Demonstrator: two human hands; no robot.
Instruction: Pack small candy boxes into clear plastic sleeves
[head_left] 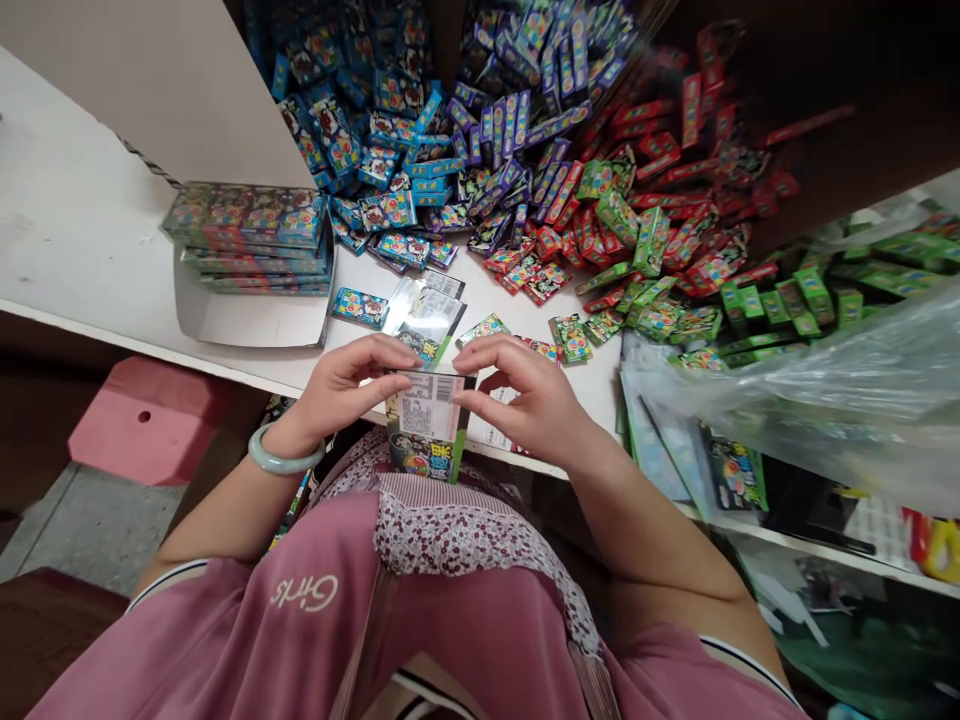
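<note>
My left hand (346,385) and my right hand (525,395) both grip the top edge of a printed plastic packet (429,425), held upright at the near edge of the white table (82,230). The packet shows a barcode label and coloured print. My fingers are curled round its upper corners. A pale green bangle (283,455) sits on my left wrist. Just beyond my hands lie loose small candy boxes (360,307) and a flat empty packet (424,318).
Big heaps of small boxes cover the far table: blue (367,130), purple (517,90), red (675,160), green (787,290). A stack of filled packets (247,235) lies in a white tray at left. A clear plastic bag (847,400) bulges at right. A pink stool (142,415) stands below.
</note>
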